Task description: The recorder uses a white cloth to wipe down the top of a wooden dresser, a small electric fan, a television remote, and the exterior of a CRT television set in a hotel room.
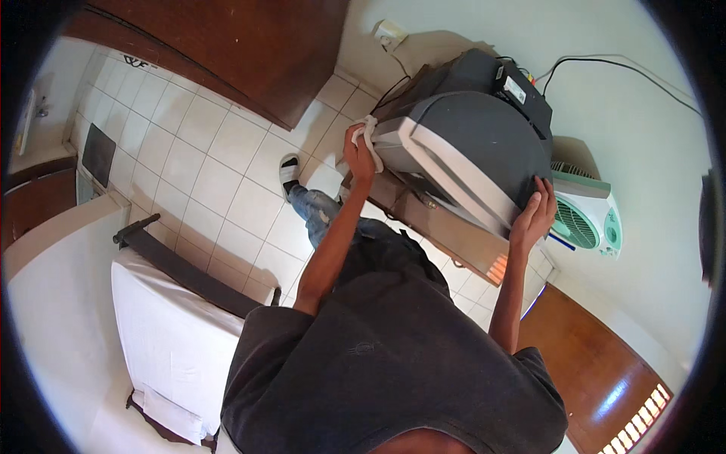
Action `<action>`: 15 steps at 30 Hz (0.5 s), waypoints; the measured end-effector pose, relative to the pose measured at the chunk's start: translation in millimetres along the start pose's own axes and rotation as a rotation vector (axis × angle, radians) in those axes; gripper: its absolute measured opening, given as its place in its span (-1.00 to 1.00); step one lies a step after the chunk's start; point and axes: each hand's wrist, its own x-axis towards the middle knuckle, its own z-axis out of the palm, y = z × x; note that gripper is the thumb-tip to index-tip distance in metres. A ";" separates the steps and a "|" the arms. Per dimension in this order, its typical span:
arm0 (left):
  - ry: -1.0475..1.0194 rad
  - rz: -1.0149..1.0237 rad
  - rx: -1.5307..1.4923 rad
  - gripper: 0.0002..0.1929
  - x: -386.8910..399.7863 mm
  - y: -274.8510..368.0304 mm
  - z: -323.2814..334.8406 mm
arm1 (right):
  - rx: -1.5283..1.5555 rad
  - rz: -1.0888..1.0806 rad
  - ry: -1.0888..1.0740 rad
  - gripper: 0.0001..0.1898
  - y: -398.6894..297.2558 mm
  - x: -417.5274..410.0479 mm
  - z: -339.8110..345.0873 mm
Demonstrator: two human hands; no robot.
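A bulky CRT television (471,130) with a dark grey casing and a silver front frame stands on a brown wooden cabinet (459,227). At the set's left side, my left hand (360,153) holds a pale cloth (371,139) against the silver frame. My right hand (534,214) rests on the opposite side of the casing, near its front corner, fingers spread over the dark plastic. Most of the screen is hidden from this steep angle. Behind the television, a black box (524,96) bearing a label and writing sits with cables attached.
A white and green box fan (584,210) stands right of the television. A wall socket (390,37) feeds a cable at the back. Brown wooden furniture (227,45) rises at upper left. Behind me, a bed with a white sheet (176,335) stands on the tiled floor (210,164).
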 end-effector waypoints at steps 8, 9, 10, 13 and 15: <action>0.181 0.245 -0.161 -0.67 -30.4 83.1 58.6 | -0.037 0.014 -0.021 -0.52 6.9 -1.2 3.6; 0.203 0.258 -0.167 -0.67 -21.3 57.5 48.9 | -0.025 -0.009 -0.020 -0.52 3.8 1.5 4.7; 0.193 0.173 -0.203 -0.67 -11.9 27.4 34.0 | -0.020 -0.011 -0.025 -0.52 -1.7 1.5 4.6; 0.198 0.044 -0.177 -0.69 2.2 -14.3 13.5 | -0.020 -0.037 -0.031 -0.51 -3.9 -1.6 4.6; 0.181 0.175 -0.188 -0.68 -4.8 -1.9 26.0 | -0.041 -0.040 -0.018 -0.50 -0.8 -0.6 6.0</action>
